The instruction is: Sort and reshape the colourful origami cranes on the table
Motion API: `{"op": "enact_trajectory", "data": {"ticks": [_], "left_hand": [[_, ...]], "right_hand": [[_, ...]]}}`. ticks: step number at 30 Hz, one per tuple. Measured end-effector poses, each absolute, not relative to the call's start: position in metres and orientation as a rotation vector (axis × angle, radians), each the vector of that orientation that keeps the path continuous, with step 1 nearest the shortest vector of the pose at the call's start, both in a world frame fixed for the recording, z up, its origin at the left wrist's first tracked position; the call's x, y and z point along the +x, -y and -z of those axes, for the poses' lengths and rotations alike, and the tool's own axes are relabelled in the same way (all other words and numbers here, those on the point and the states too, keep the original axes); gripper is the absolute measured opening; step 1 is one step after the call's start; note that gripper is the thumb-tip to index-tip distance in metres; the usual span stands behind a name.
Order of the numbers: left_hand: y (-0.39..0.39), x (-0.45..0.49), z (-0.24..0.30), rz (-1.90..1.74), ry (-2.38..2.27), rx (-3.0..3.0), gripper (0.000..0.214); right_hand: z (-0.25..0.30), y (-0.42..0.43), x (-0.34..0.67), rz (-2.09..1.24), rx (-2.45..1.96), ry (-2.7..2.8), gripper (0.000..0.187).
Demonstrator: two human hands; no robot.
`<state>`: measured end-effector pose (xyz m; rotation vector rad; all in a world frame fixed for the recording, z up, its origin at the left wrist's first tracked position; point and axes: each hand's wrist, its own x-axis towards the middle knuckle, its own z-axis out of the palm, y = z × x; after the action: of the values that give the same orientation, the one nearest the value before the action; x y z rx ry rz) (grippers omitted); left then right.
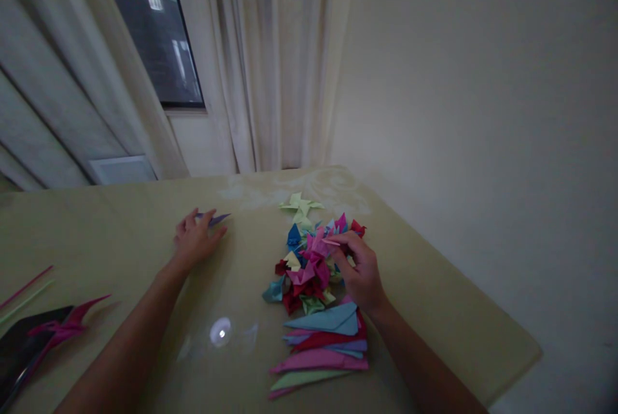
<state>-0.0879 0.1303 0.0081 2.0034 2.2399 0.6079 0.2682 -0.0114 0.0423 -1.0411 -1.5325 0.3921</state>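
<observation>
My left hand [196, 238] is over the left part of the table, its fingers closed around a purple folded paper piece [219, 219] whose pointed tip sticks out to the right. My right hand [361, 270] is above a heap of small folded paper pieces [311, 269] in pink, red, blue, green and cream. Between its thumb and index finger it pinches a small pink folded paper piece [331, 243]; the palm side is hidden. A pale green paper figure [301, 207] lies just behind the heap. In front of it is a stack of long folded papers [321, 349].
At the left edge a black flat object [19, 343] lies under a magenta paper figure [62, 329], near thin pink and green sticks [24, 301]. The yellowish table [434, 317] ends at a wall on the right and curtains [270, 66] behind.
</observation>
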Motion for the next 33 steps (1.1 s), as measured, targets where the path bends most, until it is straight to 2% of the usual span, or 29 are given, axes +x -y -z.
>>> {"op": "enact_trajectory", "data": {"ticks": [7,13,16,19,21,24,28,31,33], "left_hand": [[-0.134,-0.095,-0.030,-0.536,-1.939,2.184,0.040],[-0.107,-0.041,-0.079,-0.754,-1.307,2.093,0.048],[-0.081,-0.012,-0.099,-0.811,-1.139,2.099,0.045],[-0.059,0.002,-0.107,-0.575,-0.941,2.088,0.044],[-0.054,-0.001,-0.108,-0.365,-0.904,2.078,0.051],[-0.062,-0.022,-0.103,-0.279,-1.141,2.226,0.060],[-0.071,-0.073,-0.083,-0.328,-1.867,2.440,0.060],[-0.053,-0.123,-0.049,-0.163,-2.513,2.283,0.065],[-0.035,-0.156,-0.020,-0.038,-2.658,2.118,0.066]], "right_hand": [[-0.046,0.009,0.277,-0.340,-1.046,1.498,0.018],[-0.052,0.004,0.298,-0.153,-1.106,1.404,0.019],[-0.054,0.005,0.303,-0.029,-1.129,1.449,0.018],[-0.053,0.006,0.303,0.000,-1.166,1.568,0.018],[-0.051,0.006,0.302,-0.028,-1.185,1.658,0.019],[-0.048,0.004,0.300,-0.090,-1.190,1.726,0.025],[-0.042,-0.001,0.303,-0.115,-1.203,1.650,0.035],[-0.038,-0.006,0.305,-0.124,-1.227,1.571,0.039],[-0.035,-0.010,0.305,-0.147,-1.243,1.541,0.041]]}}
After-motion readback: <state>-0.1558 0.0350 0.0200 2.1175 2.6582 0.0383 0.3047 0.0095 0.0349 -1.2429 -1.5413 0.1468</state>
